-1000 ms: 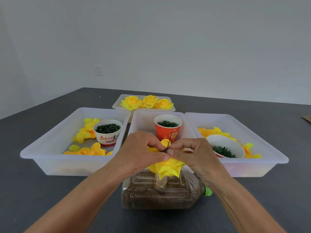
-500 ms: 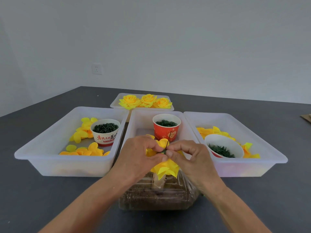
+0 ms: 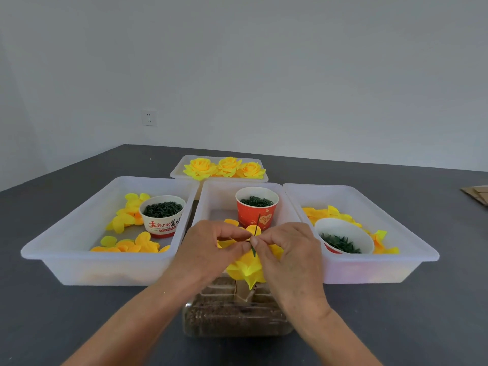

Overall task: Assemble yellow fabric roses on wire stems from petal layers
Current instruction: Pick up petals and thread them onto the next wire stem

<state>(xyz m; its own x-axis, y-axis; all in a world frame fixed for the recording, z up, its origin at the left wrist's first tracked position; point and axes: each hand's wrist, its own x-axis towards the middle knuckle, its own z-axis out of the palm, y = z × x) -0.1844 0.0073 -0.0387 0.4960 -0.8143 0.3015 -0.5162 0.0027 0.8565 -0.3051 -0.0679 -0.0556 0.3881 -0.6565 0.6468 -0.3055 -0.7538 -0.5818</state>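
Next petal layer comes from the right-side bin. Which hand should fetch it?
Right, probably. The right hand sits beside the right bin, while the left hand can keep pinching the petals around the wire stem.

Three yellow finished roses (image 3: 226, 167) sit in the far translucent white tray (image 3: 179, 170). The counter (image 3: 396, 326) is dark grey. The middle cup (image 3: 256, 208) is red with a heart pattern and holds dark green pieces; loose petals (image 3: 132, 243) are yellow-orange.
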